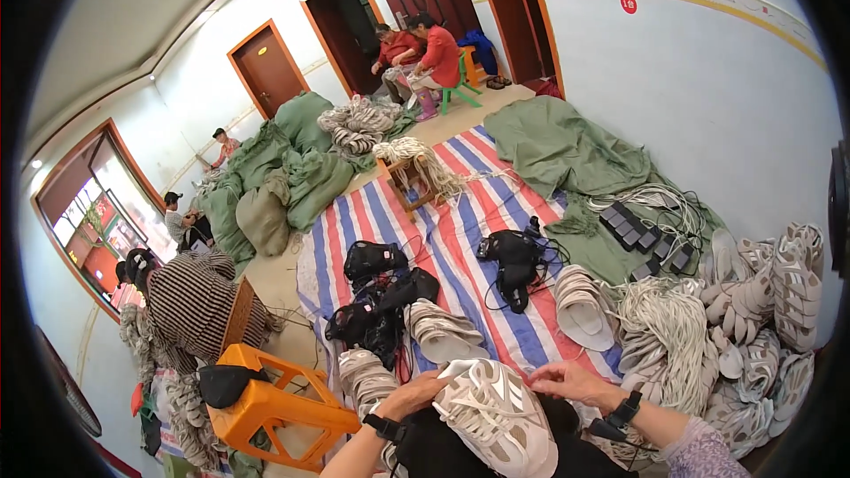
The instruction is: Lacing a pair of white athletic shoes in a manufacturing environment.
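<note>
- A pale woven shoe upper [496,416] lies nearest the camera, on the person's lap at the bottom middle, over dark cloth.
- The left hand [414,392] rests on the upper's left edge, fingers curled against it; its grip looks narrow, closed on that edge. A dark watch sits on the wrist.
- The right hand [567,381] pinches at the upper's top right corner, fingertips drawn together in a narrow grip; what lies between them is too small to tell. A dark band is on this wrist too, above a patterned sleeve.
- Just beyond the hands, stacks of the same pale uppers [443,332] lie on a tarp [460,212] striped red, white and blue, spread on the floor.
- A bundle of white cord [664,336] lies right of the hands, and a big heap of finished uppers [770,319] sits against the right wall.
- Black bags and gear [381,292] with cables lie left of centre on the tarp; another black bundle [513,265] lies near the middle.
- A small wooden stool [412,181] draped with cord stands at the tarp's far end.
- An orange plastic stool [274,403] stands to the person's left, a dark pouch on it.
- A person in a striped top [199,301] bends over work at the left.
- Green sacks [283,177] are piled along the far left, and a green sheet [567,150] covers the floor at right.
- Two people in red [416,53] sit by the brown doors at the back.
</note>
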Demonstrator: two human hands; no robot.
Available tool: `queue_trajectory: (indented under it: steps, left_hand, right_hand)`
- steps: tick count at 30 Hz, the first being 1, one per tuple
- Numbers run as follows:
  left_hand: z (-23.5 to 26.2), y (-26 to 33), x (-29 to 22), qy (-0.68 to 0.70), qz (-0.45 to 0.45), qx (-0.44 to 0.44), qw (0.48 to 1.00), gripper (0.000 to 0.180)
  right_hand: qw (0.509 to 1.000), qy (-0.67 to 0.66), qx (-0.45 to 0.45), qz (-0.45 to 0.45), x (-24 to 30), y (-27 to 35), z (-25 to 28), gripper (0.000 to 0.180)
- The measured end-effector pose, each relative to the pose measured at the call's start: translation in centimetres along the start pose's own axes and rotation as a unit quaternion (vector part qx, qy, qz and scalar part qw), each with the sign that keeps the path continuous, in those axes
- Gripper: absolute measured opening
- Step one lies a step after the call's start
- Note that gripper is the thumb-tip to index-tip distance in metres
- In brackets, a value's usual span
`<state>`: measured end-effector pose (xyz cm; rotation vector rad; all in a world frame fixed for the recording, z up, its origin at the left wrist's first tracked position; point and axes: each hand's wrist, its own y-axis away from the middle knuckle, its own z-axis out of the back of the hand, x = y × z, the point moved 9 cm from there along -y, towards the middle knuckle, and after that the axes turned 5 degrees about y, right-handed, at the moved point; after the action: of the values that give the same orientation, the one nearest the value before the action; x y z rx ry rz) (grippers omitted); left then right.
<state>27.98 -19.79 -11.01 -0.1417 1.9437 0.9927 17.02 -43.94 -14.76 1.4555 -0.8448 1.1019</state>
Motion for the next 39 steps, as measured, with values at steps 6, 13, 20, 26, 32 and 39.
queue_trajectory:
  steps: [6, 13, 20, 26, 32, 39]
  left_hand:
    - [-1.9, 4.9, -5.3, -0.101, -0.118, -0.175, 0.972, 0.037]
    - [-7.9, 18.3, -6.4, -0.211, -0.288, -0.235, 0.904, 0.052]
    - [-6.1, 22.3, 1.3, -0.061, -0.252, -0.346, 0.902, 0.056]
    - [-5.6, 20.9, 1.5, -0.012, -0.233, -0.304, 0.924, 0.048]
    - [-6.2, 14.2, -0.5, 0.018, -0.178, -0.187, 0.966, 0.043]
    - [-6.9, 6.2, -4.2, -0.113, -0.179, -0.117, 0.97, 0.035]
  right_hand:
    - [0.981, 0.138, 0.002, 0.136, 6.8, -5.9, -0.1, 0.033]
    - [0.918, 0.276, 0.213, 0.189, 9.9, -11.4, -7.6, 0.04]
    - [0.867, 0.418, 0.152, 0.225, 11.2, -11.4, -8.6, 0.026]
    - [0.931, 0.293, -0.049, 0.209, 14.6, -11.8, 3.4, 0.027]
    - [0.989, -0.022, -0.036, 0.139, 13.5, -5.9, 13.6, 0.039]
    - [0.971, -0.138, -0.009, 0.197, 12.9, -0.6, 12.4, 0.056]
